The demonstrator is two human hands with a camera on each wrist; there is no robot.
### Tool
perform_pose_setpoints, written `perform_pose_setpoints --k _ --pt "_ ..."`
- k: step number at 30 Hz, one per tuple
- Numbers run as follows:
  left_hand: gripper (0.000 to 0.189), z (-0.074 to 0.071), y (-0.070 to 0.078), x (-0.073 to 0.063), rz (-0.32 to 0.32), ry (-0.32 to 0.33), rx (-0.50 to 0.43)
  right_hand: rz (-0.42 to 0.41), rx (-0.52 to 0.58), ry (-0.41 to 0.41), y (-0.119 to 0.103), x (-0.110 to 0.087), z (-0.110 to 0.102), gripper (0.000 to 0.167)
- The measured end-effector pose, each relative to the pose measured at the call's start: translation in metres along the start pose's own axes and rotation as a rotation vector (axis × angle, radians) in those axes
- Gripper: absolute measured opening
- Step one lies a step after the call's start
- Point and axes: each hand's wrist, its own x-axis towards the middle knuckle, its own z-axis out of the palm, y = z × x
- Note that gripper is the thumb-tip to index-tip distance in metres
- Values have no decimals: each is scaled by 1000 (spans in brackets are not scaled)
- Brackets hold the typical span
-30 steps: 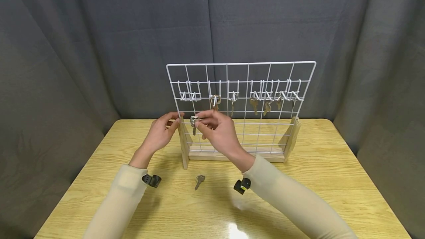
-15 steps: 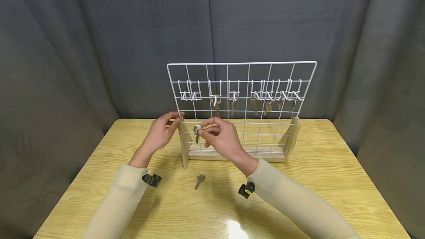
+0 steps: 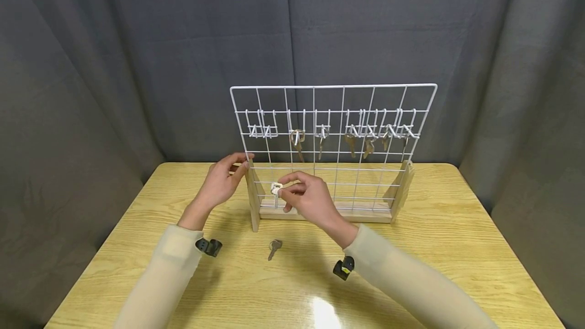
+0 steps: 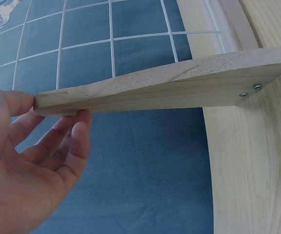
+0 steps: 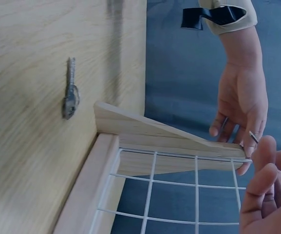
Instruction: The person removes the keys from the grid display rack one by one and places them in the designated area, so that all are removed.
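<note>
The right hand point(image 3: 311, 198) pinches a pale, glinting key point(image 3: 276, 190) between thumb and fingers, its blade pointing down in front of the lower left part of a white wire rack point(image 3: 333, 86). Whether the key touches the wires there cannot be told. The left hand point(image 3: 223, 179) grips the top end of the left wooden post point(image 3: 253, 202), thumb on one side and fingers on the other.

Eight white wire hooks point(image 3: 268, 132) hang in a row across the rack. Counting from the left, the third carries a ring with a brassy key point(image 3: 299, 152) below it, and the fourth a slim, duller one. Brass-toned keys hang from the fifth, sixth and seventh, and a thin dark one from the eighth, close to the right edge.

A wooden base bar point(image 3: 365, 214) joins the left post to the right wooden post point(image 3: 400, 194); the frame stands on the wood-grain surface point(image 3: 402, 258). In front of it, near the left post, a loose key point(image 3: 274, 249) with a small ring lies flat, well apart from both hands.
</note>
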Motion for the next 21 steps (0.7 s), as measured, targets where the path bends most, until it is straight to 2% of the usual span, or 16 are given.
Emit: perform_pose_setpoints --k 14,21 --pt "32 -2 2 1 1 -5 -1 141 12 -86 27 -10 5 19" --pt "33 -2 2 -1 -13 -9 -4 185 35 -101 36 -14 8 19"
